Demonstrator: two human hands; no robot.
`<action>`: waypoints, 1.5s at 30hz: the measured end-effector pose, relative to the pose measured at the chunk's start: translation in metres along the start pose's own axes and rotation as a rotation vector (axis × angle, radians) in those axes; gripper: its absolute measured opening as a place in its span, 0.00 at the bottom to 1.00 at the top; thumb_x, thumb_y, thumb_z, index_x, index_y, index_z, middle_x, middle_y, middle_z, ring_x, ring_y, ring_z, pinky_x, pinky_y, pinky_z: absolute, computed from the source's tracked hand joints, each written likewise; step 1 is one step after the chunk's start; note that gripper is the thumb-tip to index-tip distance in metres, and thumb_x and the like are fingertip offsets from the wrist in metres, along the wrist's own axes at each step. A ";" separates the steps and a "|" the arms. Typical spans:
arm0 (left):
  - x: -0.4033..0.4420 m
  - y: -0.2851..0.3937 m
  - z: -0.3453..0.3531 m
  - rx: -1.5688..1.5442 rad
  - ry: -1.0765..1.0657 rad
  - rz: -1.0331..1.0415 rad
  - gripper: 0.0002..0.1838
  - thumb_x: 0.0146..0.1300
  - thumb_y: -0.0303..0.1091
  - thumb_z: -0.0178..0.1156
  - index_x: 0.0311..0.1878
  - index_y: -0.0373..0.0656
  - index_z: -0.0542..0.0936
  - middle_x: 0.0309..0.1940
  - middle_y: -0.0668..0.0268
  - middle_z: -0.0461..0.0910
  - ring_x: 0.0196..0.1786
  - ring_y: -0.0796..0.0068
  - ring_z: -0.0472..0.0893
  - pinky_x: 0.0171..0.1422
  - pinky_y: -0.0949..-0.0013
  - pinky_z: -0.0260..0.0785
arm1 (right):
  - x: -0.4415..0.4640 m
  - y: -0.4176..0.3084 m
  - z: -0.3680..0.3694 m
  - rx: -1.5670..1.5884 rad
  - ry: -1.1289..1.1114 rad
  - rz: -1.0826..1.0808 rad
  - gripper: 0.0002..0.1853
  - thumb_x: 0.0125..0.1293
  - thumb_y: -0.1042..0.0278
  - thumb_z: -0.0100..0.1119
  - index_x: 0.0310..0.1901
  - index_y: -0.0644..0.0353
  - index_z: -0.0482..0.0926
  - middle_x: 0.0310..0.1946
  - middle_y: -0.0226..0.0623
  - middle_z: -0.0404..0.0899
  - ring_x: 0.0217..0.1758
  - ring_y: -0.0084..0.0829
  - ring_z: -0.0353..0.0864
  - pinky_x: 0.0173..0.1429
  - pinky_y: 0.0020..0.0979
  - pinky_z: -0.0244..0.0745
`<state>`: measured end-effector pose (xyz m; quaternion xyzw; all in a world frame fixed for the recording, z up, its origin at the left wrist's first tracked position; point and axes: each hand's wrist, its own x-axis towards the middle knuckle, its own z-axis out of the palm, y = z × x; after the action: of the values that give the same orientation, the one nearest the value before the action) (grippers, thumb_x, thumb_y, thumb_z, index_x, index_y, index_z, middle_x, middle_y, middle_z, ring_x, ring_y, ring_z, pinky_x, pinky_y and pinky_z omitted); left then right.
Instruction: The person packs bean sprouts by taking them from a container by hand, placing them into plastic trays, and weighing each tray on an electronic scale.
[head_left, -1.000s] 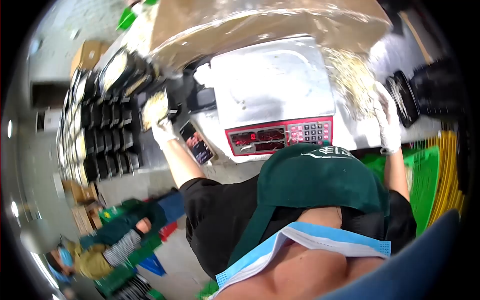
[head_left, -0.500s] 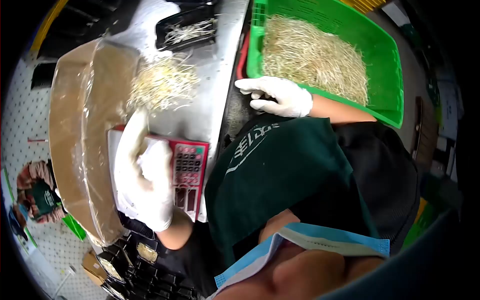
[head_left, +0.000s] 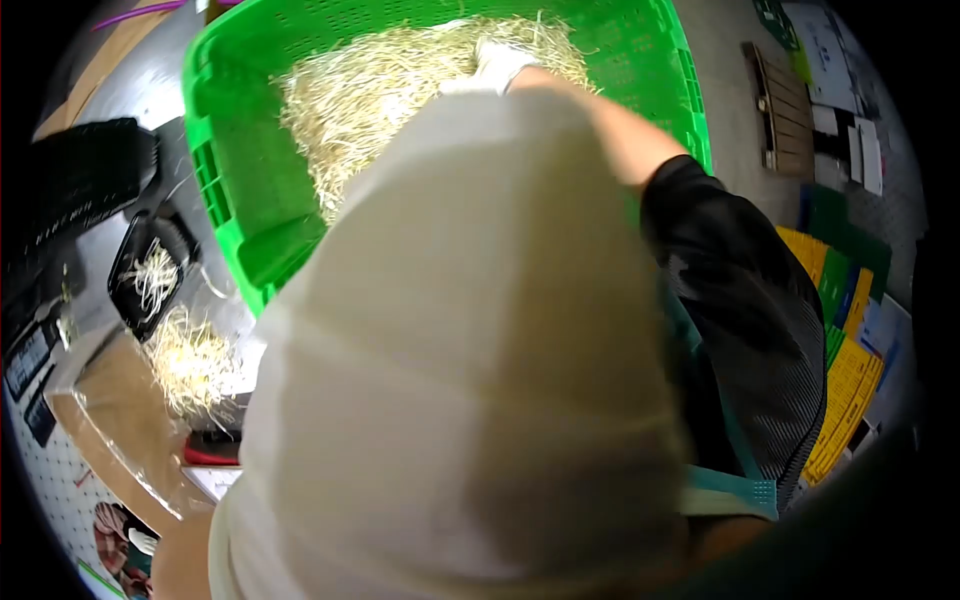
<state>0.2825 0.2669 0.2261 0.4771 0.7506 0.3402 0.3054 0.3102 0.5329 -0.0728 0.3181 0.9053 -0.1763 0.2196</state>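
My right hand (head_left: 500,68), in a white glove, reaches into the green crate (head_left: 225,225) and touches the bean sprouts (head_left: 385,85) heaped there. Its fingers are mostly hidden, so their grip does not show. A large pale blurred shape, which looks like my gloved left hand (head_left: 460,340), is very close to the camera and covers the middle of the view. Bare skin shows at its lower left edge; its fingers cannot be made out. A smaller pile of sprouts (head_left: 195,365) lies on the metal table, beside a black tray (head_left: 130,300) holding some sprouts.
Left of the sprout pile stands a brown box with clear plastic lining (head_left: 120,400). A red scale (head_left: 212,448) is partly hidden. Black containers (head_left: 90,180) are at far left. Yellow crates (head_left: 850,405) and a wooden pallet (head_left: 785,115) are at right. Another person (head_left: 115,540) appears at lower left.
The view has swung toward the crate. My right hand has moved from beside the crate into its sprouts. The left hand has left the scale, and a pale shape now blocks the middle.
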 end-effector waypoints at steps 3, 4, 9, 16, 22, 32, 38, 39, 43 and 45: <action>0.016 0.008 -0.004 0.017 -0.029 -0.082 0.15 0.62 0.21 0.53 0.53 0.33 0.74 0.47 0.51 0.78 0.52 0.64 0.78 0.56 0.65 0.70 | -0.028 -0.016 0.061 -0.026 -0.216 0.160 0.70 0.43 0.18 0.53 0.72 0.64 0.28 0.71 0.67 0.30 0.76 0.58 0.37 0.73 0.48 0.50; 0.021 0.011 -0.005 0.017 -0.016 -0.111 0.15 0.62 0.20 0.53 0.53 0.33 0.74 0.46 0.51 0.78 0.51 0.64 0.78 0.56 0.65 0.71 | -0.043 -0.024 0.057 0.072 -0.267 0.176 0.70 0.44 0.19 0.54 0.72 0.61 0.25 0.71 0.67 0.31 0.76 0.58 0.31 0.74 0.54 0.44; 0.008 -0.024 -0.009 0.037 0.021 -0.134 0.14 0.65 0.22 0.52 0.53 0.34 0.74 0.47 0.54 0.78 0.51 0.68 0.78 0.56 0.67 0.70 | -0.052 -0.044 0.036 -0.070 -0.297 -0.048 0.57 0.51 0.48 0.65 0.73 0.56 0.36 0.66 0.61 0.54 0.66 0.48 0.63 0.64 0.39 0.69; -0.026 -0.190 0.030 0.409 0.624 -0.356 0.17 0.65 0.28 0.55 0.55 0.31 0.73 0.52 0.51 0.77 0.56 0.63 0.76 0.63 0.65 0.65 | -0.033 -0.032 0.016 0.510 -0.398 -0.382 0.42 0.53 0.66 0.63 0.70 0.51 0.55 0.62 0.47 0.67 0.57 0.41 0.76 0.58 0.34 0.76; -0.063 -0.204 0.056 0.653 0.726 -0.490 0.27 0.64 0.34 0.56 0.64 0.32 0.66 0.61 0.43 0.68 0.65 0.49 0.68 0.69 0.60 0.57 | 0.039 -0.096 0.032 -0.004 0.064 -0.836 0.44 0.50 0.42 0.66 0.64 0.60 0.65 0.63 0.49 0.66 0.65 0.46 0.67 0.66 0.38 0.65; -0.064 -0.228 0.062 0.484 0.946 -0.318 0.24 0.57 0.22 0.54 0.59 0.36 0.72 0.44 0.50 0.79 0.44 0.57 0.80 0.50 0.64 0.70 | 0.127 -0.147 0.020 -0.317 -0.120 -0.487 0.57 0.42 0.47 0.71 0.72 0.56 0.48 0.63 0.53 0.66 0.60 0.47 0.72 0.64 0.36 0.68; -0.066 -0.235 0.068 0.432 0.974 -0.322 0.24 0.58 0.23 0.53 0.60 0.35 0.71 0.46 0.49 0.78 0.46 0.56 0.79 0.53 0.64 0.69 | 0.128 -0.151 0.031 -0.329 -0.094 -0.513 0.55 0.44 0.55 0.73 0.72 0.56 0.50 0.63 0.53 0.65 0.61 0.46 0.71 0.65 0.35 0.68; -0.067 -0.234 0.069 0.438 0.975 -0.333 0.23 0.59 0.23 0.53 0.60 0.35 0.71 0.47 0.49 0.78 0.47 0.56 0.79 0.54 0.63 0.69 | 0.130 -0.142 0.031 -0.273 -0.089 -0.520 0.52 0.46 0.54 0.72 0.70 0.57 0.53 0.61 0.51 0.68 0.61 0.43 0.72 0.66 0.32 0.67; -0.067 -0.234 0.068 0.432 0.957 -0.358 0.24 0.59 0.24 0.53 0.61 0.35 0.70 0.50 0.49 0.77 0.51 0.55 0.78 0.57 0.62 0.68 | 0.127 -0.102 0.002 0.250 -0.007 -0.650 0.44 0.49 0.57 0.71 0.66 0.62 0.60 0.56 0.43 0.74 0.55 0.34 0.76 0.63 0.31 0.69; -0.068 -0.234 0.069 0.376 0.930 -0.391 0.24 0.60 0.25 0.53 0.62 0.36 0.69 0.51 0.49 0.76 0.53 0.54 0.77 0.59 0.60 0.66 | 0.118 -0.081 -0.026 0.631 -0.016 -0.698 0.44 0.49 0.59 0.71 0.65 0.65 0.59 0.57 0.40 0.74 0.60 0.30 0.73 0.67 0.32 0.67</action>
<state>0.2420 0.1459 0.0070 0.1740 0.9295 0.3120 -0.0923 0.1672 0.5436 -0.0968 0.0445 0.8585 -0.5087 0.0467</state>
